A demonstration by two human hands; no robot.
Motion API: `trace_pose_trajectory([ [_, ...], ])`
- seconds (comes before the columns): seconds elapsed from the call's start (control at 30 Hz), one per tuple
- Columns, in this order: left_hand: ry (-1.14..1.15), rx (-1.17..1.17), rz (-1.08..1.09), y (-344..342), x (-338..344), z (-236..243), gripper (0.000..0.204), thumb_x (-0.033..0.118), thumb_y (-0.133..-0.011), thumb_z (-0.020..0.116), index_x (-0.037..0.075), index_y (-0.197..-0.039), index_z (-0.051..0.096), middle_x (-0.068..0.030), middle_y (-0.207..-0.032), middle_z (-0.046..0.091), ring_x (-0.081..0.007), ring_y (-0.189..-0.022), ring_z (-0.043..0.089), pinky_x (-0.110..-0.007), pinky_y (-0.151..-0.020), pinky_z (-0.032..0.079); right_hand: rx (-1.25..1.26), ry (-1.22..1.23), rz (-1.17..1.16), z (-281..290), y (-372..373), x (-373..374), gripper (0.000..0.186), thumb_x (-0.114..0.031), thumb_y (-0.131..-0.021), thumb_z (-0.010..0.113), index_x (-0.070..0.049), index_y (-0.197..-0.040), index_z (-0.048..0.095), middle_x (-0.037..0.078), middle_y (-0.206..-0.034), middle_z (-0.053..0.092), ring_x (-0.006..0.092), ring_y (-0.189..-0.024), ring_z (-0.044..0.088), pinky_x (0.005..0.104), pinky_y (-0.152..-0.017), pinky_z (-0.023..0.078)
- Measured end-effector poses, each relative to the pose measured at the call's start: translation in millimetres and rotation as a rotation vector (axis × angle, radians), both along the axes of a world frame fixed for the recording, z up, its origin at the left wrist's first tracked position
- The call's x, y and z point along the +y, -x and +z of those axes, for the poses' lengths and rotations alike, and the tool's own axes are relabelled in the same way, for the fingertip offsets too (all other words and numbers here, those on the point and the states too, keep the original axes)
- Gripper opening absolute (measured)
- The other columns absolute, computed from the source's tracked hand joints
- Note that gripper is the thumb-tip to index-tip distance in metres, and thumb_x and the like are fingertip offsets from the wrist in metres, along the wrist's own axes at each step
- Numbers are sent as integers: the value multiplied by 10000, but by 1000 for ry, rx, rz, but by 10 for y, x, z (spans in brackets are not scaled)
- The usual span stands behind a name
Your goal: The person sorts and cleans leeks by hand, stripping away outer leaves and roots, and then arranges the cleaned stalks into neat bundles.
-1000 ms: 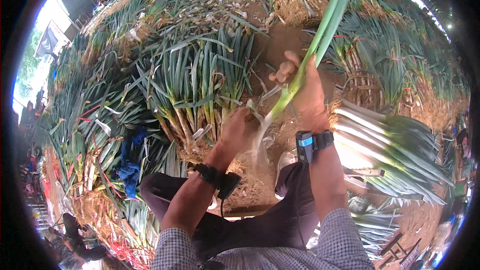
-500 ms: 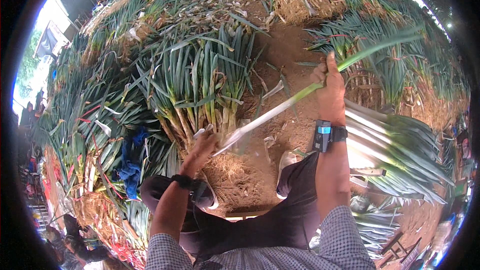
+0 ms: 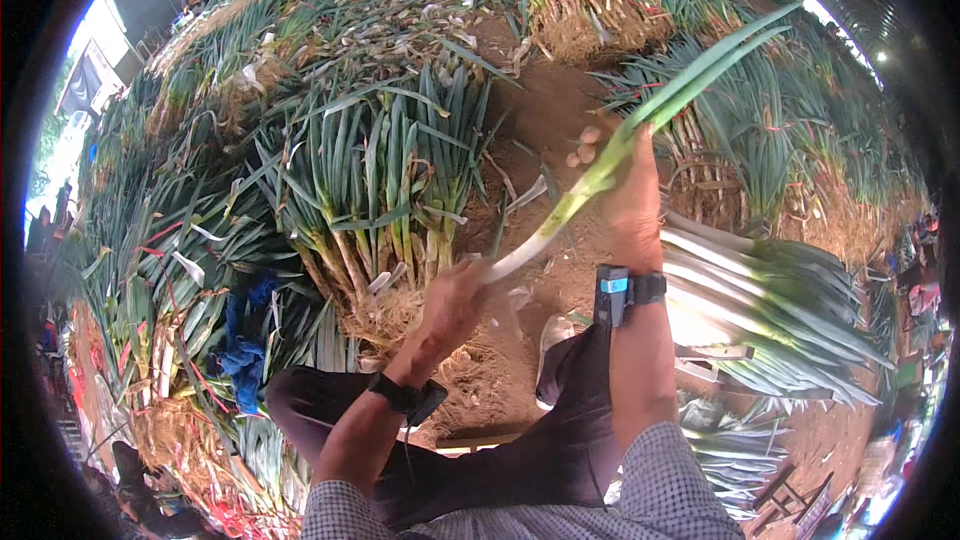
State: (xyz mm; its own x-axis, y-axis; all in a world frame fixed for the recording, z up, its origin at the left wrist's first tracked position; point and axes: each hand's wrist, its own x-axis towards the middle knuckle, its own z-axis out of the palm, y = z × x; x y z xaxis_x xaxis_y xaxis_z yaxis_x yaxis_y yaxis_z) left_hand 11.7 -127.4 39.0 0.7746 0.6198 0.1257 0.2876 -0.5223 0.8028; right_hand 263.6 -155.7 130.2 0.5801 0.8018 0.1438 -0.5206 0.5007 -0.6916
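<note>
Slanting up to the right in front of me is a long green onion (image 3: 566, 208), with a pale lower stem and forked green leaves. My left hand (image 3: 452, 308) is closed round its white root end, which the fingers hide. Higher up, where the stem turns green, my right hand (image 3: 632, 190) grips it; this hand is somewhat blurred. Just beyond my left hand stands a thick bundle of untrimmed green onions (image 3: 375, 155) with dry roots at its base. Beside my right forearm lies a pile of clean, white-stemmed green onions (image 3: 770, 290).
More rooty bundles stand at the far right (image 3: 590, 15) and along the left (image 3: 150, 270). A blue cloth (image 3: 243, 345) hangs on the left heap. Another low pile (image 3: 735, 440) and a small dark stool (image 3: 795, 500) are at lower right. Bare soil (image 3: 555, 90) shows between bundles.
The green onion now slopes more steeply, its leaves split apart. My left hand has moved up and right along the white end. My right hand has shifted slightly left and lower.
</note>
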Motion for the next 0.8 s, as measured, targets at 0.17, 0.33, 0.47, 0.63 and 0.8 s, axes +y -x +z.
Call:
trace_pose_trajectory([
  [0.17, -82, -53, 161, -412, -265, 130, 455, 204, -870, 690, 59, -1271, 534, -172, -1050, 671, -369, -891, 669, -424, -728, 544, 42, 52, 11, -251, -94, -137, 385, -410, -976, 553, -31, -1039, 550, 76, -767, 582, 172, -675, 535, 370, -641, 496],
  [0.33, -86, -83, 169, -654, -238, 81, 398, 278, -927, 619, 53, -1237, 511, -215, -1034, 651, -417, -869, 651, -490, -678, 510, 48, 115, -17, -247, 368, 6, 299, -344, -955, 617, -51, -944, 562, 48, -699, 549, 157, -576, 505, 340, -542, 470],
  [0.47, 170, -41, 171, -678, -192, 37, 257, 260, -973, 544, 23, -1072, 563, -192, -855, 618, -356, -739, 621, -427, -609, 485, 57, 157, -14, -306, 371, -8, 323, -347, -951, 624, -31, -953, 555, 54, -687, 539, 158, -570, 501, 347, -523, 448],
  [0.63, 384, -236, 94, -671, -41, -117, 241, 216, -950, 600, -4, -1045, 572, -153, -727, 625, -182, -668, 656, -333, -551, 493, 102, 218, -8, -289, 287, -4, 341, -354, -952, 621, -20, -951, 554, 60, -687, 543, 162, -559, 500, 348, -519, 450],
  [0.8, 285, -326, 281, -744, -136, -174, 243, 221, -995, 532, -10, -1005, 607, -74, -770, 649, -162, -725, 621, -322, -622, 488, -16, 240, -112, -341, 258, 20, 331, -336, -948, 630, -13, -945, 559, 67, -697, 557, 157, -564, 540, 332, -512, 514],
])
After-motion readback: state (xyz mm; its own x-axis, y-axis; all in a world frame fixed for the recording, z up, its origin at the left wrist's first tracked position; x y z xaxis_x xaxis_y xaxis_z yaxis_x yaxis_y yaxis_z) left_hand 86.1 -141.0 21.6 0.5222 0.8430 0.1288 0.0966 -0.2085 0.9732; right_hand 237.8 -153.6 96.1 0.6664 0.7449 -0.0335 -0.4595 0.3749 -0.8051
